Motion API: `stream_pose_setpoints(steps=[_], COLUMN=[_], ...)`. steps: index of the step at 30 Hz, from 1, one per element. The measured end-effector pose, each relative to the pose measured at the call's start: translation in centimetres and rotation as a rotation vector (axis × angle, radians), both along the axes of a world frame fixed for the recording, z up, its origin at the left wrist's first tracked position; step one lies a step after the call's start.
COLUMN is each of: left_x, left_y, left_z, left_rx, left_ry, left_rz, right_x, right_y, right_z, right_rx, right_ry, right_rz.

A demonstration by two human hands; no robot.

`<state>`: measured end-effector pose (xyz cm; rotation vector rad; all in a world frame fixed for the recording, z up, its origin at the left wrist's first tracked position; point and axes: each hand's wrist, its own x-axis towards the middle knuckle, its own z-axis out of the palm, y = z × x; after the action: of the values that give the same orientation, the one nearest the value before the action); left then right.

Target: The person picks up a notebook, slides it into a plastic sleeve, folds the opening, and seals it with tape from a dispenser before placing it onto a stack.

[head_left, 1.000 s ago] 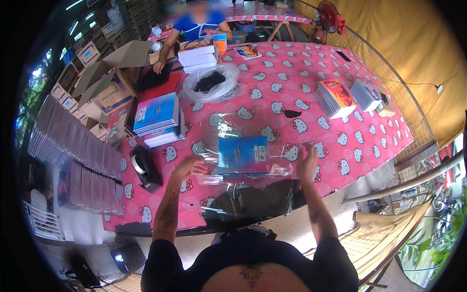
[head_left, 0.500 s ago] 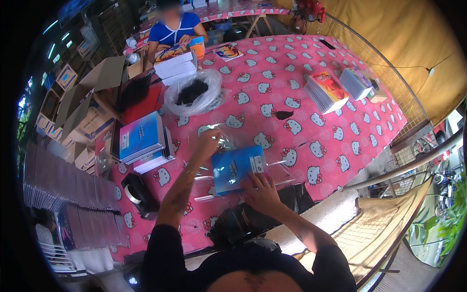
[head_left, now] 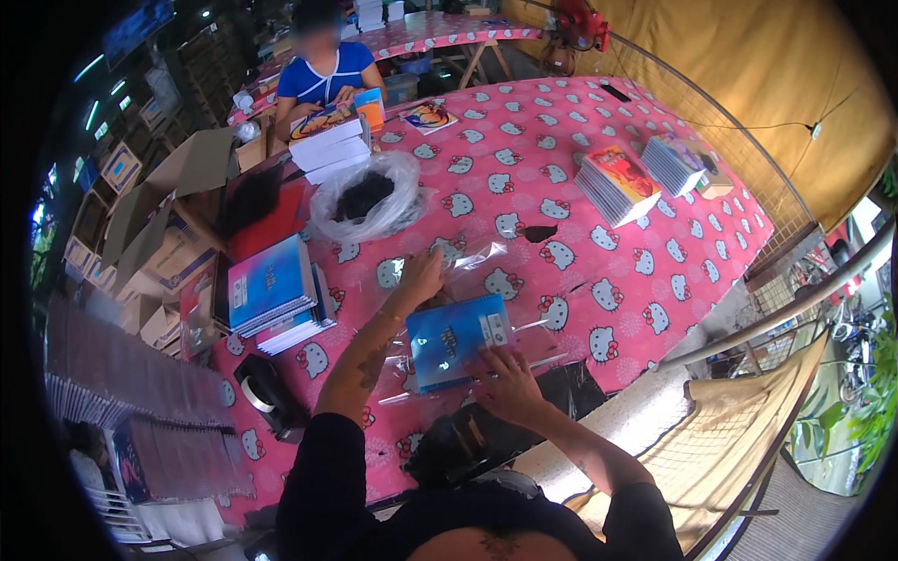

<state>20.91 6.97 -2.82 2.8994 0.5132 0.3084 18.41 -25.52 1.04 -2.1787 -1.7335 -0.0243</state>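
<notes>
Blue notebook point(head_left: 456, 340) (glossy cover) lies flat inside clear plastic sleeve point(head_left: 468, 280).

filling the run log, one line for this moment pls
left hand on clear plastic sleeve | right hand pressing blue notebook | pink table

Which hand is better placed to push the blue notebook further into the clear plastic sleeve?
Right, probably. The right hand rests on the blue notebook's near edge; the left hand lies beyond it on the clear plastic sleeve.

head view | worn overhead | faces down | table point(head_left: 561, 187) near
</notes>
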Motion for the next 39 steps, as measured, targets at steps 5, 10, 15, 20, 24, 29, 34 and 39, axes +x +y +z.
stream_pose_setpoints(steps=[5, 10, 15, 20, 24, 29, 34, 39], left_x=[-1.3, -4.6, -9.1, -10.9, -10.6, -9.9, -11.1, -11.1], left_y=[0.2, -6.3, -12.6, -16.6, -20.1, -21.1, -20.6, -21.0], left_z=[0.5, 6.7, 4.9, 2.6, 1.3, 0.2, 2.6, 0.8], left_rx=[0.080, -0.061, 0.269, 0.048, -0.119, -0.046, -0.387, -0.081], left_ry=[-0.179, 0.029, -0.155, -0.230, -0.266, -0.382, -0.357, -0.386], left_rz=[-0.137, -0.056, -0.046, -0.003, 0.178, 0.216, 0.259, 0.153], right_x=[0.0, -1.1, -1.0, -1.2, -1.1, -0.5, 2.6, 3.4], right_y=[0.1, 0.5, 1.0, 1.3, 1.0, 1.4, 2.1, 0.5], right_z=[0.2, 0.2, -2.5, -3.9, -4.8, -6.0, -5.4, -2.0], right_rx=[-0.001, -0.079, 0.040, -0.017, 0.002, 0.095, 0.049, 0.264], right_ry=[-0.029, -0.007, -0.041, -0.009, -0.101, -0.179, 0.295, 0.214], right_rz=[0.031, 0.005, 0.066, 0.141, 0.173, 0.183, 0.202, 0.113])
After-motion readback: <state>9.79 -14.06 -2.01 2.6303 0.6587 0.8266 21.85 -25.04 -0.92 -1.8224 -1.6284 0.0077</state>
